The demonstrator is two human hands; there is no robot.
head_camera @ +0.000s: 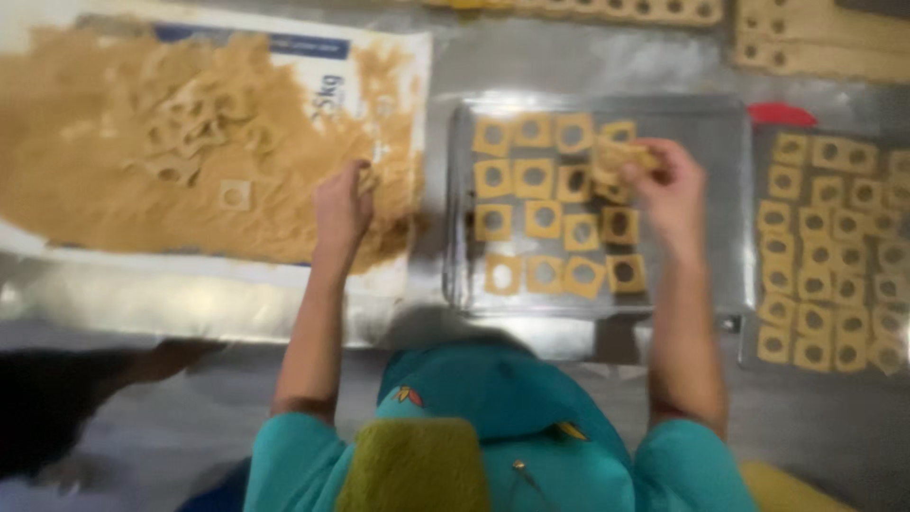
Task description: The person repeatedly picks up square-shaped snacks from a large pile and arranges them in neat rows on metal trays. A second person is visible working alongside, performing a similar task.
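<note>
My left hand (341, 204) reaches into a wide heap of tan crumbs (142, 161) spread on a flattened white sack (379, 66); its fingers close on a piece at the heap's right edge. My right hand (664, 185) is over a metal tray (720, 190) and grips a small stack of square tan dough pieces (616, 156) with round holes. Several such pieces (545, 218) lie in rows on the tray's left half. The picture is blurred.
A second tray (758, 237) at the right is packed with the same holed squares (825, 275). More dough sheets (825, 38) lie at the far edge. A red lid (779, 114) shows behind the trays. Loose squares (190, 123) are buried in the crumbs.
</note>
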